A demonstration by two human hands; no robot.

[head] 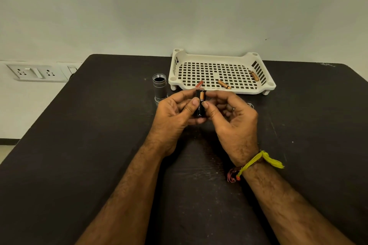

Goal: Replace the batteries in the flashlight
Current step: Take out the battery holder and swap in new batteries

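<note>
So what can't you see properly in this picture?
All in the head view:
- Battery holder: mostly hidden by the left hand and right hand; how many cells it holds is unclear.
- Flashlight body: its inside is too dark to see.
- Red battery in the tray: its label is too small to read.
- Small shiny thing behind the right hand: mostly hidden.

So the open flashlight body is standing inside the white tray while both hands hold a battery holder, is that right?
Not quite. The head view shows the flashlight body standing upright on the black table, just left of the white tray, not inside it. The rest holds: the left hand and right hand hold the battery holder between them.
</note>
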